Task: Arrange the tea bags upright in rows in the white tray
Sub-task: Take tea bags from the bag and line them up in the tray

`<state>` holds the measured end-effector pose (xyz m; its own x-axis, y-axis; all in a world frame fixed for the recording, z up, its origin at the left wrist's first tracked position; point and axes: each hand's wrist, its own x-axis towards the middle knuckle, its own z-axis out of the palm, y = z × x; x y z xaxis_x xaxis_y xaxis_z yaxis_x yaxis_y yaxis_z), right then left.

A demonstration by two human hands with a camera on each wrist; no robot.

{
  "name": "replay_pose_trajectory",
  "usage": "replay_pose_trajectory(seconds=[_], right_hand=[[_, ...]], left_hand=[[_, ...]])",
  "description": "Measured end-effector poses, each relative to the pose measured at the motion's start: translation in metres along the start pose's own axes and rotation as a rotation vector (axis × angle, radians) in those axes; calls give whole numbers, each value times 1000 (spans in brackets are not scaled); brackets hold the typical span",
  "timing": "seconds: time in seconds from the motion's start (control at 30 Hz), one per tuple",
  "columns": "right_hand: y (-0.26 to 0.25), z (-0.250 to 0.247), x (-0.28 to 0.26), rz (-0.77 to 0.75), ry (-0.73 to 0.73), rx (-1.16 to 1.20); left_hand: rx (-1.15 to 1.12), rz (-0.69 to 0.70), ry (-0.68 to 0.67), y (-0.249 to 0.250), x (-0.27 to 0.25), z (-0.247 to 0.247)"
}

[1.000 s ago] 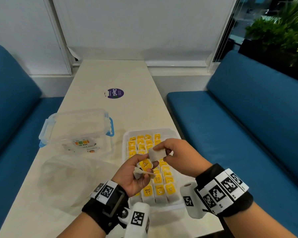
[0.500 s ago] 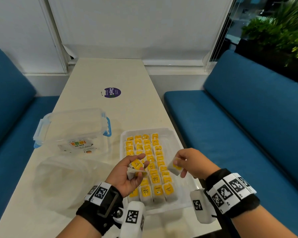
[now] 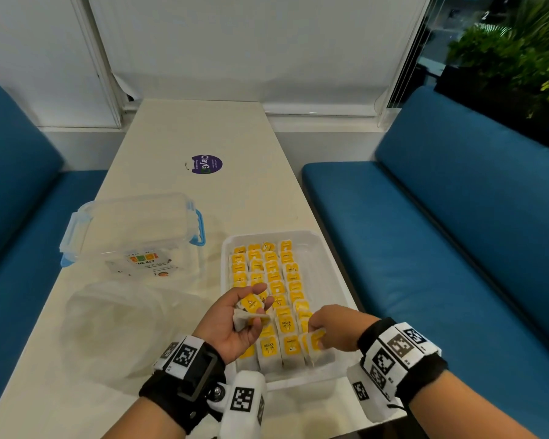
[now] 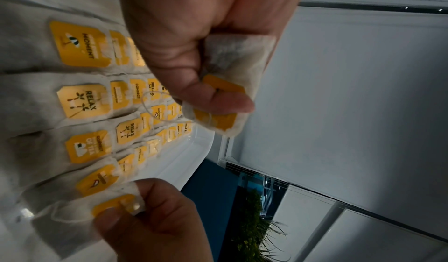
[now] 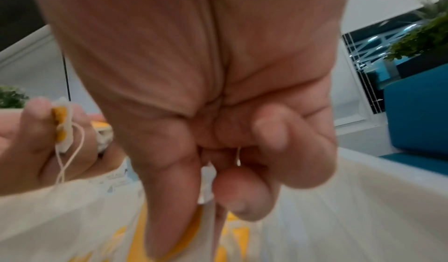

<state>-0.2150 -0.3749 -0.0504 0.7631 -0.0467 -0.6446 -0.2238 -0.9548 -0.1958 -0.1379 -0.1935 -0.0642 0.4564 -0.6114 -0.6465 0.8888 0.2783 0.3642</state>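
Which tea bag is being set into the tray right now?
The tea bag pinched by the right hand at the white tray's near right corner; the others sit in rows or in the left hand.

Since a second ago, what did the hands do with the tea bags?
The right hand carried its tea bag from above the middle of the tray down to the near right corner, beside the front row. It still pinches it. The left hand stays above the tray, still holding its spare bags. The tub has not moved.
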Motion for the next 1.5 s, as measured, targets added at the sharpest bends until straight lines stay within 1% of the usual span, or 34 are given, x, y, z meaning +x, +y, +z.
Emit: replay_pose_trajectory(seconds=[0.1,0.17,0.37,0.57,0.7,0.83,0.9,1.0,1.1,1.17,1.2,1.27,1.33,1.4,1.5], right_hand=[[-4,9,4,12,-74,-67],[-7,13,7,21,-84,-95],[-11,13,13,57,-30,-146],[-10,10,17,137,85,-102],[-5,1,15,189,216,-12],[-2,-21,0,164,321,143],[-4,-32,-7,120,416,263],[-21,-44,-19,-37,500,457],[-43,-45,-26,-191,461,501],[-52,-38,-24,-222,441,514],[-55,-35,-22,-201,450,530],[-56,-29,-16,-111,461,538],[-56,-27,-11,-31,415,469],[-59,-26,-9,-10,395,415],[-63,-26,-5,-24,401,439]], left_hand=[[4,-2,1,0,0,0],[2,-5,2,0,1,0],[1,4,-2,-2,1,-1],[14,10,-18,-5,1,0],[15,12,-32,-6,0,-1],[33,23,-38,-7,-1,-1],[44,25,-43,-8,-2,0],[63,36,-52,-10,-3,1],[91,61,-49,-11,-3,2],[108,90,-47,-12,-4,2],[112,104,-44,-12,-4,3],[119,128,-33,-12,-5,4],[133,150,-30,-12,-7,5],[141,158,-39,-13,-8,5],[129,158,-53,-15,-8,5]])
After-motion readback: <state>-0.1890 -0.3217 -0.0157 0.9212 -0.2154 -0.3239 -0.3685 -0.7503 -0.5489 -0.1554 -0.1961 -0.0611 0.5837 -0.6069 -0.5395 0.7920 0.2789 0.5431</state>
